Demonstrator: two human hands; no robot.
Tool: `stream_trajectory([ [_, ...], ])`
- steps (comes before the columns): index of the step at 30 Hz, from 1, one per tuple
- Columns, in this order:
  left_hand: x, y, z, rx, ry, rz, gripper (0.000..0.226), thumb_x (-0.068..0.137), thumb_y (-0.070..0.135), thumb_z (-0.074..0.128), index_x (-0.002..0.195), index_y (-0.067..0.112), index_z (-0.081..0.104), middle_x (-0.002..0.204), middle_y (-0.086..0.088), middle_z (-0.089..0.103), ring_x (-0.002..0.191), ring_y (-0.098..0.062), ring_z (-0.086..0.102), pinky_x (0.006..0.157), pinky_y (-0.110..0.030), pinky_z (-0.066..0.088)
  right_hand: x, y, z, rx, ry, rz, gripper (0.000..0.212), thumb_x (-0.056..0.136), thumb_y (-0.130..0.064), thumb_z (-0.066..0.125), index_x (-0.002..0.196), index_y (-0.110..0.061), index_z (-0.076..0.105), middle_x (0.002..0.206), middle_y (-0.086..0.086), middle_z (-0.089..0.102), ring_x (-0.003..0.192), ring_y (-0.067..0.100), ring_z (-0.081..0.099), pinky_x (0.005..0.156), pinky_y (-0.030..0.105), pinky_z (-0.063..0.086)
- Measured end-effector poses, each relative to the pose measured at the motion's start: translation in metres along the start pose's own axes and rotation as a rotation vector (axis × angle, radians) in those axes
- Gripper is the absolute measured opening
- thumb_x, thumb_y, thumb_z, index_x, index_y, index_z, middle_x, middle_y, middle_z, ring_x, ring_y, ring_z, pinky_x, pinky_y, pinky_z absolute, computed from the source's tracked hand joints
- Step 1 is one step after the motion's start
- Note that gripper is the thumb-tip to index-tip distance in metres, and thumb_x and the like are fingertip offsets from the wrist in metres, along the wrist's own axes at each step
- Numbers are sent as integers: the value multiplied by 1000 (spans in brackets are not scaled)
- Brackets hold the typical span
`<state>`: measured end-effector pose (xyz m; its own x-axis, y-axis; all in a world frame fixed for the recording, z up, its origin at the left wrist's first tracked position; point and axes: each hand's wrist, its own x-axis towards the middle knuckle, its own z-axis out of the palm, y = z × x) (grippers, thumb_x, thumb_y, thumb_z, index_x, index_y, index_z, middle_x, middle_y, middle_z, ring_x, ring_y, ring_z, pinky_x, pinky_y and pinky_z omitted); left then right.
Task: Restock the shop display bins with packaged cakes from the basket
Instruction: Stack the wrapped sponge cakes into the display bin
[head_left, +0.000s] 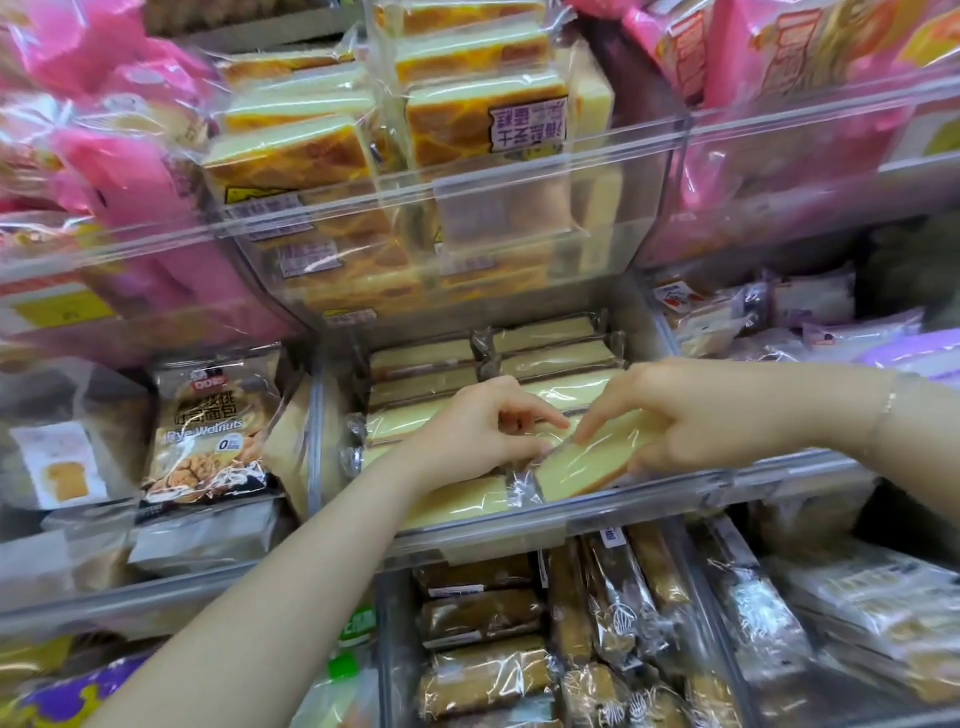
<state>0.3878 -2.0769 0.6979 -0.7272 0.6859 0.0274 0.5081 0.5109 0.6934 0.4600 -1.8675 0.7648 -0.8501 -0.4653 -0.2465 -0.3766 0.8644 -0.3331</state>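
Left of the hands a walnut bread bag (208, 431) fills its own bin. The left hand (478, 431), fingers curled, steadies the cakes already lined up in the middle bin (519, 525). The right hand (691, 415) pinches a wrapped cake (597, 462), tilted, just above the front rim. The bin looks nearly full; only the front-right gap seems open. No basket shows, so what remains is unclear.

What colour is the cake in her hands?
Pale yellow cake in clear wrap, seen in the head view.
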Motion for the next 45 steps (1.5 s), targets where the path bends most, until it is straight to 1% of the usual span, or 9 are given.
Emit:
stream_trajectory([
  [5, -1, 1, 1, -44, 18, -5, 27, 79, 29, 77, 104, 40, 72, 88, 3, 52, 68, 2, 47, 67, -12, 40, -1, 3, 24, 234, 41, 5, 38, 86, -24, 66, 115, -45, 56, 122, -26, 48, 113, -5, 44, 101, 17, 31],
  [8, -3, 3, 0, -45, 15, -19, 27, 80, 29, 76, 105, 39, 72, 86, 4, 50, 67, 2, 45, 64, -10, 38, -3, 1, 20, -26, 68, 20, 39, 85, -36, 63, 122, -43, 54, 124, -18, 42, 116, 2, 40, 104, 26, 33],
  [14, -8, 5, 2, -54, 32, -33, 24, 84, 27, 72, 101, 44, 70, 85, 10, 51, 71, 2, 50, 67, -11, 39, -10, 0, 4, -255, 121, 229, 29, 86, -29, 55, 115, -31, 57, 99, -4, 53, 95, 20, 56, 84, 37, 50],
  [20, -9, 7, 6, -26, 76, -35, 25, 85, 24, 70, 100, 45, 70, 84, 11, 52, 76, -2, 54, 71, -13, 40, -5, -3, 9, -25, 146, 376, 31, 82, -11, 55, 108, -28, 60, 92, -2, 56, 82, 18, 62, 75, 32, 54],
  [27, -9, 9, 7, -44, 103, -44, 24, 84, 19, 72, 98, 39, 72, 84, 10, 54, 73, 4, 51, 67, -7, 37, 5, -22, 26, -96, -20, 454, 18, 87, 1, 39, 100, -8, 46, 94, 9, 51, 66, 17, 47, 50, 23, 34],
  [36, -24, 13, 0, 19, 29, -37, 25, 74, 55, 70, 99, 48, 69, 97, 13, 53, 90, 3, 53, 84, -21, 45, 8, -31, 22, -466, 9, 401, 18, 88, 1, 46, 82, -14, 38, 71, -2, 28, 62, 18, 41, 61, 32, 38],
  [39, -29, 10, -7, 81, -41, -4, 38, 63, 66, 68, 98, 52, 68, 104, 22, 51, 102, 7, 49, 92, -20, 41, 8, -35, 26, -541, 15, 392, 26, 88, 0, 49, 109, -15, 50, 91, 2, 51, 85, 25, 58, 67, 33, 39],
  [42, -30, 6, -5, 145, -51, 52, 31, 67, 63, 67, 96, 52, 68, 106, 25, 51, 106, 5, 48, 94, -25, 43, 11, -34, 23, -722, 32, 280, 17, 88, -7, 51, 87, -23, 45, 104, 0, 62, 96, 20, 60, 90, 35, 32],
  [45, -28, 7, 3, 203, -68, 80, 27, 73, 58, 66, 99, 53, 65, 109, 26, 49, 106, 6, 47, 94, -29, 45, 12, -26, 22, -701, -7, 249, 13, 89, -6, 48, 92, -18, 51, 102, 2, 60, 99, 24, 57, 88, 34, 36],
])
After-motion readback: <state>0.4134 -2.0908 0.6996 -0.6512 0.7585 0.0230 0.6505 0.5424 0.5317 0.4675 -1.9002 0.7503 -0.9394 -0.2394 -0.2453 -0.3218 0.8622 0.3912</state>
